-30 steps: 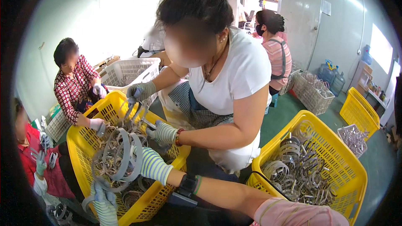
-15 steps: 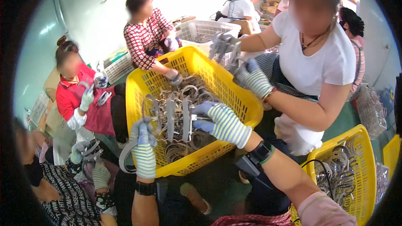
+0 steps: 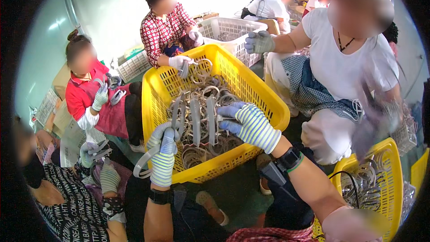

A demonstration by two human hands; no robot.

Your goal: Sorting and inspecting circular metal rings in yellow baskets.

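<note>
My left hand, in a striped glove, is closed round a grey curved band whose loop hangs out on its left. More grey bands stand on edge between my two hands, above the yellow basket. My right hand, gloved too, reaches in from the right with its fingers pinched at the metal end of a grey band. Its fingertips partly hide the grip. Beneath both hands, a heap of similar curved bands with metal fittings fills the basket.
Across the basket a person's gloved hand holds a band. At right, a person in white sits beside a second yellow basket of bands. Two people at left handle bands. A white crate stands behind.
The person at right no longer holds a bunch of bands over the basket; one arm has swung toward the second basket. The person opposite has raised a band. My hands keep nearly the same pose.
</note>
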